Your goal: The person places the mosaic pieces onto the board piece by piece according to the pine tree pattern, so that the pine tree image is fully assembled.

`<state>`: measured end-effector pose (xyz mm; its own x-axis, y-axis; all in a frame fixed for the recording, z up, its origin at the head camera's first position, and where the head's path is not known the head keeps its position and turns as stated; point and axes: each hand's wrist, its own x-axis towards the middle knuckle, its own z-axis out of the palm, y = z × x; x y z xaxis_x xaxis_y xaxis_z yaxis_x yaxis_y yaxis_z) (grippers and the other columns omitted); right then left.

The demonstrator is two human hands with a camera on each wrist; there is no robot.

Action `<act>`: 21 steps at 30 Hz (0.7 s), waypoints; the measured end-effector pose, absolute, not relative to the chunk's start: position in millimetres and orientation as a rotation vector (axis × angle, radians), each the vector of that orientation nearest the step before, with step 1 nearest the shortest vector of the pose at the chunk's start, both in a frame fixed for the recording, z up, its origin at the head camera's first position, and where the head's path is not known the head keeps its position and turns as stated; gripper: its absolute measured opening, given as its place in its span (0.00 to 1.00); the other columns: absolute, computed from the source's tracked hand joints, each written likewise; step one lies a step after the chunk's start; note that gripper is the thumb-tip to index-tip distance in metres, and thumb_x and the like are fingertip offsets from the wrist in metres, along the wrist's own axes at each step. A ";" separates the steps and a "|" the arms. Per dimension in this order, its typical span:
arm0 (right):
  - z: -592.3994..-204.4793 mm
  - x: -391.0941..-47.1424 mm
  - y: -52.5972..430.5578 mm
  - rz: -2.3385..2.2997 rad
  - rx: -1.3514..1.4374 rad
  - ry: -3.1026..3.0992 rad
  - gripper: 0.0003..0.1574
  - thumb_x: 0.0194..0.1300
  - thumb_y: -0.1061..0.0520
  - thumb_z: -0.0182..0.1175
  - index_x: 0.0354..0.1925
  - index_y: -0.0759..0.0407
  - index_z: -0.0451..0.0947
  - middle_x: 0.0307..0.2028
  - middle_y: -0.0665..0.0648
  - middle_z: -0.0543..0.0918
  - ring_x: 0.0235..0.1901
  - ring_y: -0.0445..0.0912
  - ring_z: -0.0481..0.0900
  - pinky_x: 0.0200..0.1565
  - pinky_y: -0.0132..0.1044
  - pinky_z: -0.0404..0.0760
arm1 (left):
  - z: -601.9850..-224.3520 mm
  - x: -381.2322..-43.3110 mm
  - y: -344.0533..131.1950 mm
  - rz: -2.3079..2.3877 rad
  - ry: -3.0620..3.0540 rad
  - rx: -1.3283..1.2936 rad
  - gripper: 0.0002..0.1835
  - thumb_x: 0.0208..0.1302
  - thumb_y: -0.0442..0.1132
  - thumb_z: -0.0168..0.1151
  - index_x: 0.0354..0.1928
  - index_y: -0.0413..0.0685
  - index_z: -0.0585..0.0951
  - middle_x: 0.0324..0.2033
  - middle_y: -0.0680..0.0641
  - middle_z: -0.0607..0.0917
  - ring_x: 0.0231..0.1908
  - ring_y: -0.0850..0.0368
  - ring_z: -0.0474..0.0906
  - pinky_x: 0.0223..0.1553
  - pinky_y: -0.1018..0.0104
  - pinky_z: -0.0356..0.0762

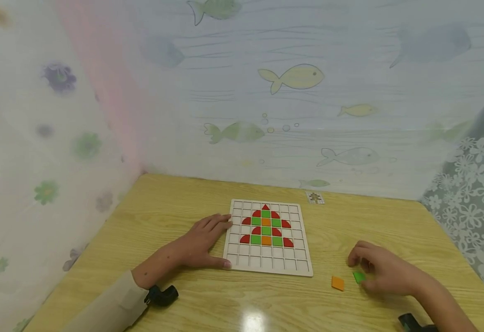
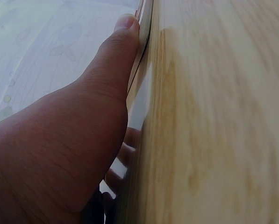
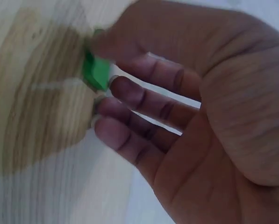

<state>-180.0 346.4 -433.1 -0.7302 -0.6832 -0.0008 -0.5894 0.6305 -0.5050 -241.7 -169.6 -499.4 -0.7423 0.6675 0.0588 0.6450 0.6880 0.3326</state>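
My left hand [image 1: 206, 242] rests at the left side of a white square grid board [image 1: 266, 264], fingertips and thumb at its edge. Red quarter-round pieces [image 1: 245, 239], green squares [image 1: 265, 214] and orange squares [image 1: 265, 240] form a tree shape on the board, with a red triangle [image 1: 265, 207] on top. In the left wrist view the thumb [image 2: 125, 35] lies along the board's edge. My right hand [image 1: 385, 269], right of the board, pinches a green square tile [image 3: 98, 72] with curled fingers. The thumb tip covers part of it. Beside it lies an orange square tile [image 1: 337, 283].
A small card with a brown tree pattern on a grid [image 1: 315, 198] lies at the back of the wooden table [image 1: 175, 198]. Curtains with fish [image 1: 291, 76] and flowers [image 1: 46, 192] stand behind and to the left. Another flowered cloth [image 1: 480, 198] hangs at the right.
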 end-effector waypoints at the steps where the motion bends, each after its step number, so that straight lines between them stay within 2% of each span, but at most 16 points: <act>1: -433.5 -180.2 345.6 -0.722 -1.041 2.655 0.27 0.54 0.70 0.72 0.49 0.49 0.79 0.42 0.45 0.77 0.34 0.36 0.72 0.33 0.31 0.73 | -499.0 -241.4 -169.6 0.515 2.824 1.098 0.61 0.59 0.84 0.58 0.85 0.53 0.58 0.85 0.49 0.52 0.83 0.41 0.46 0.77 0.35 0.54; 4: -434.5 -180.6 344.1 -0.734 -1.002 2.642 0.27 0.53 0.74 0.69 0.47 0.51 0.79 0.41 0.45 0.78 0.34 0.36 0.72 0.33 0.33 0.75 | -498.4 -241.3 -169.5 0.517 2.822 1.097 0.62 0.59 0.84 0.58 0.85 0.53 0.58 0.85 0.49 0.52 0.83 0.41 0.46 0.77 0.35 0.53; 11: -436.8 -181.7 339.1 -0.660 -1.001 2.718 0.23 0.55 0.71 0.72 0.44 0.50 0.79 0.39 0.43 0.77 0.33 0.34 0.71 0.32 0.34 0.76 | -497.8 -241.6 -169.7 0.523 2.818 1.098 0.62 0.59 0.84 0.58 0.84 0.53 0.58 0.85 0.48 0.52 0.83 0.41 0.46 0.78 0.35 0.53; 21: -436.6 -182.5 322.6 -0.602 -0.950 2.779 0.19 0.56 0.68 0.71 0.42 0.50 0.79 0.37 0.43 0.76 0.32 0.33 0.69 0.32 0.32 0.74 | -497.6 -241.0 -172.0 0.552 2.804 1.123 0.61 0.60 0.82 0.60 0.85 0.53 0.57 0.85 0.48 0.51 0.83 0.40 0.46 0.77 0.35 0.53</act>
<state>-182.5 322.6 -436.6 -0.7901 -0.6130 -0.0057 -0.5556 0.7200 -0.4157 -241.0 -172.0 -497.6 -0.7303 0.6799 0.0663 0.6543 0.6683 0.3540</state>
